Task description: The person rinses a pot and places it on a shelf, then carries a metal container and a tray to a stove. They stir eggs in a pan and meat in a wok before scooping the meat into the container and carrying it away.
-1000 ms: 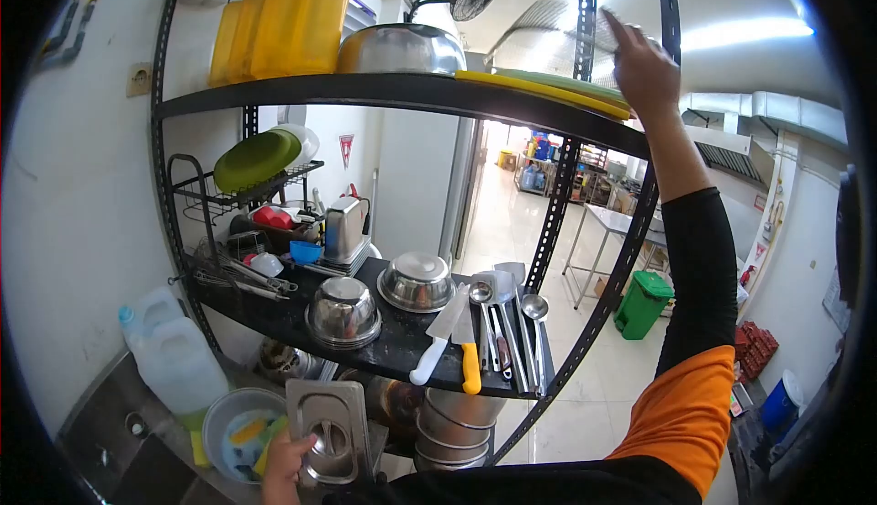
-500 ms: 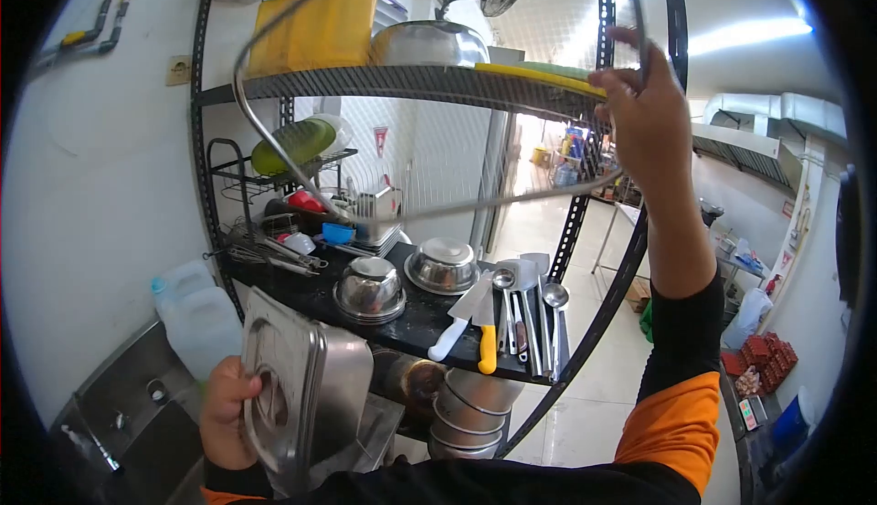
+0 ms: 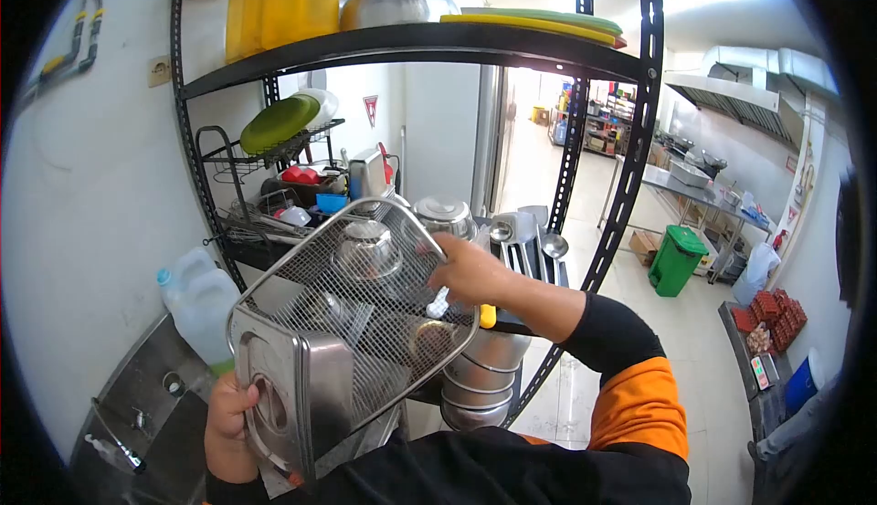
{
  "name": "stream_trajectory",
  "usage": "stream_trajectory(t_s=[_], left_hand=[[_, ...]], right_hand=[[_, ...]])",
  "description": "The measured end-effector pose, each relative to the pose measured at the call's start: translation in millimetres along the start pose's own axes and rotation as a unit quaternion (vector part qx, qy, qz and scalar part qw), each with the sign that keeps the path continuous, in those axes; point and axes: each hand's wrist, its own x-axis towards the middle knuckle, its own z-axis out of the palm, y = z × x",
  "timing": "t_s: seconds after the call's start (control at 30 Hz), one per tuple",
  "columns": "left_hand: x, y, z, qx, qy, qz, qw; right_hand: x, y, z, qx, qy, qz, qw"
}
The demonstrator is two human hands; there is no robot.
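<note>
We count two hands, one wire rack and one steel lid in work. The right hand (image 3: 470, 272) has its grip closed on the far rim of the wire rack (image 3: 365, 277), fingers wrapped over the frame. The rack sits tilted at chest level, in front of the middle shelf (image 3: 557, 277). The left hand (image 3: 228, 423) has its grip closed on the left edge of the steel lid (image 3: 297, 405), held nearly upright. The rack's lower edge appears to meet the lid's top edge.

On the top shelf (image 3: 411, 44) we count two cutting boards (image 3: 539, 21), one yellow and one green. One plastic jug (image 3: 201, 309) stands at the left; one green bin (image 3: 674, 258) stands on the floor.

Half a second ago the right hand held the rack high, against the top shelf. The rack has since come down onto the lid. The left hand's hold is unchanged.
</note>
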Motion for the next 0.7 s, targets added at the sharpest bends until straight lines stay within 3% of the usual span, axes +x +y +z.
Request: stream_trajectory(t_s=[0.07, 0.17, 0.2, 0.27, 0.3, 0.33, 0.4, 0.5, 0.7], left_hand=[[-2, -4, -7, 0.082, 0.057, 0.021, 0.995], [4, -10, -13, 0.242, 0.161, 0.021, 0.957], [6, -12, -15, 0.298, 0.205, 0.012, 0.932], [19, -10, -15, 0.354, 0.239, -0.073, 0.901], [24, -13, -19, 0.36, 0.248, -0.082, 0.896], [29, -18, -22, 0.366, 0.255, -0.09, 0.891], [36, -25, -20, 0.289, 0.252, -0.145, 0.912], [37, -39, -42, 0.434, 0.209, -0.212, 0.85], [21, -73, -83, 0.62, 0.193, -0.028, 0.76]], right_hand=[[0, 17, 13, 0.089, -0.05, 0.031, 0.994], [6, 66, 55, 0.083, -0.047, -0.038, 0.995], [-6, 55, 58, 0.142, -0.087, 0.031, 0.986], [3, 84, 83, 0.177, -0.075, 0.027, 0.981], [4, 95, 99, 0.196, -0.075, 0.027, 0.977], [-3, 86, 105, 0.261, -0.092, 0.088, 0.957], [-6, 102, 130, 0.296, -0.112, 0.118, 0.941], [-19, 107, 148, 0.35, -0.141, 0.159, 0.912], [-32, 127, 163, 0.404, -0.155, 0.189, 0.882]])
